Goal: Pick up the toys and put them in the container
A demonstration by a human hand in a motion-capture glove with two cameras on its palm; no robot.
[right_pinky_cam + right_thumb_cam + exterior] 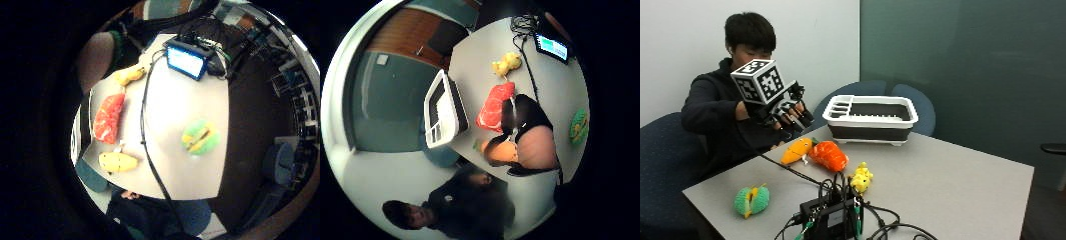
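On the grey table [953,175] nothing has made it into the container yet, as far as I can tell. The container [870,119] is that white-rimmed dish-rack style tub with dark sides, sitting at the far edge of the table, and what I can see of its inside looks bare.

Four toys are out on the tabletop. An orange-yellow carrot-looking plush [796,150] lies touching a red-orange plush [828,155], both near the front of the container. A small yellow plush [861,177] sits just beside the red one, toward the near side, right by a dark electronics box [830,216] with a tangle of cables. Then there's a green plush with a yellow middle [752,200], off on its own and well apart from the container.

The gloved right hand [783,114] is up in the air above the carrot end of the row, not touching anything. Its fingers hang loosely, pointing down, and I don't see anything in them, so I'd call it released, holding nothing. In the thumb side palm view the carrot toy and the red toy sit right under the hand, so my guess is one of those is the first target.

So progress-wise: basically zero done, all four toys left. The carrot and red ones are a short trip to the tub. The green one is the long haul, and the yellow one sits close to those cables, so that grab could snag if it's sloppy.
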